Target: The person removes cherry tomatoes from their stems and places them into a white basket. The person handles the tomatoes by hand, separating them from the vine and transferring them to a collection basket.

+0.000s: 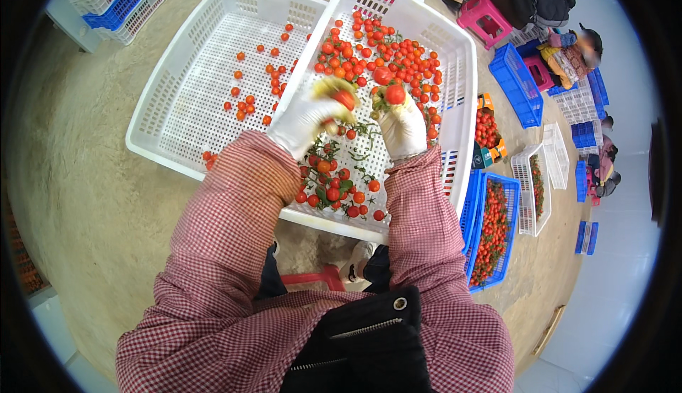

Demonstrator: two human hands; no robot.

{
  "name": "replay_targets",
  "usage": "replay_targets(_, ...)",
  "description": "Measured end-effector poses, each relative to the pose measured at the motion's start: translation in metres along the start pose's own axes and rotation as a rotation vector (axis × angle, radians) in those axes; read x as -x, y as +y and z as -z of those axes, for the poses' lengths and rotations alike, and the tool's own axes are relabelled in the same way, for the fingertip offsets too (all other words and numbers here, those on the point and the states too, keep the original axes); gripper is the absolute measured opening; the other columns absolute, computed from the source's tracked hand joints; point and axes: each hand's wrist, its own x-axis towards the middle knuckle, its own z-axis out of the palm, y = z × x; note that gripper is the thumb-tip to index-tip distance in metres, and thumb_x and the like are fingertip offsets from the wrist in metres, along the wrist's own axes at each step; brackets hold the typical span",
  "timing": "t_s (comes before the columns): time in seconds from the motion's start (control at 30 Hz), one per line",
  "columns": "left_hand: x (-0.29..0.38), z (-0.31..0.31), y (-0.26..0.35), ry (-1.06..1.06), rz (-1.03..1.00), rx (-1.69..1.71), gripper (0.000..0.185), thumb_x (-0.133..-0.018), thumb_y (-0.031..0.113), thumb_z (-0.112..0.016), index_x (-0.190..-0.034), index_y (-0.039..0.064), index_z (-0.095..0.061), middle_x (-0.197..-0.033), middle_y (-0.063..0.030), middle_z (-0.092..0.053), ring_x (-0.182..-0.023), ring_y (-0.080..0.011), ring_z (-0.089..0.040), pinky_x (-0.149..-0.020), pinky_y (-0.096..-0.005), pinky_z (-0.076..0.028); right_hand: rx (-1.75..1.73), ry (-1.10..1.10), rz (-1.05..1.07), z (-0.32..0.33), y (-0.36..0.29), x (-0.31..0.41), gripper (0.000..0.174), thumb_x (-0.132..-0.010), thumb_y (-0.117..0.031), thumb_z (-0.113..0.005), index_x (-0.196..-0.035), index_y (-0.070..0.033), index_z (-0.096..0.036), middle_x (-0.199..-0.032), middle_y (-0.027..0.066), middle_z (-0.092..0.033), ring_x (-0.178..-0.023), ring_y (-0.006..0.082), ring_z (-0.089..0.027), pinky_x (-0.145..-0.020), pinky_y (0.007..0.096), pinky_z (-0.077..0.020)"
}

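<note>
My left hand (314, 116), in a white glove with yellow-stained fingertips, holds a red tomato (343, 99) over the white plastic crate (465, 62) before me; motion blurs its fingers. My right hand (399, 118), gloved alike, holds another red tomato (395, 94) at its fingertips, close to the right of my left hand. Loose cherry tomatoes (407, 54) lie in the far half of this crate. Nearer me, cherry tomatoes with green stems (333, 194) lie by loose stem bits (362, 142). A second white crate (160, 94), partly under the first, holds scattered cherry tomatoes (245, 106).
Blue crates with tomatoes (493, 233), a cardboard box of tomatoes (486, 129) and a white crate (528, 190) stand at the right. A pink stool (484, 19) and several people sit farther off at upper right. Stacked crates (122, 9) stand upper left.
</note>
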Motion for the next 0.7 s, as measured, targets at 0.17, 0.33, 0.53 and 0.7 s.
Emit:
replay_targets(0.17, -0.01, 0.055, 0.014, 0.444, -0.189, 0.344, 0.019, -0.086, 0.004, -0.048, -0.105, 0.005, -0.053, -0.094, -0.009, -0.057, -0.078, -0.0152, -0.059, -0.059, -0.0194, -0.043, 1.185, -0.406, -0.503, 0.012, 0.01, 0.007, 0.018, -0.077, -0.008, -0.062, -0.095, -0.006, -0.063, -0.09, 0.0037, -0.062, -0.086, 0.0153, -0.057, -0.084, 0.0294, -0.046)
replay_targets(0.33, -0.012, 0.102, 0.001, 0.785, -0.089, 0.146, 0.018, -0.087, 0.008, -0.051, -0.105, 0.006, -0.056, -0.093, -0.007, -0.056, -0.083, -0.018, -0.058, -0.067, -0.0249, -0.048, 1.42, -0.159, -0.483, 0.033, 0.039, -0.001, 0.031, -0.079, -0.008, -0.057, -0.109, -0.009, -0.061, -0.096, 0.0085, -0.063, -0.09, 0.0149, -0.059, -0.084, 0.0296, -0.046)
replay_targets(0.53, -0.013, 0.133, -0.013, 0.925, 0.088, -0.011, 0.028, -0.084, 0.012, -0.055, -0.112, 0.006, -0.056, -0.107, -0.0067, -0.055, -0.093, -0.0159, -0.052, -0.073, -0.0285, -0.048, 1.813, -0.174, 0.051, 0.08, 0.082, -0.059, 0.041, -0.071, 0.001, -0.054, -0.108, -0.013, -0.061, -0.103, 0.0154, -0.059, -0.094, 0.0316, -0.057, -0.081, 0.0361, -0.0467)
replay_targets(0.7, -0.009, 0.132, -0.007, 0.855, 0.276, -0.162, 0.04, -0.084, 0.015, -0.055, -0.123, 0.006, -0.049, -0.117, -0.0085, -0.053, -0.104, -0.0173, -0.049, -0.085, -0.029, -0.042, 1.501, -0.145, -0.074, 0.085, 0.087, -0.053, 0.037, -0.074, -0.002, -0.058, -0.11, -0.011, -0.059, -0.098, 0.0097, -0.062, -0.087, 0.0235, -0.06, -0.075, 0.0317, -0.0476)
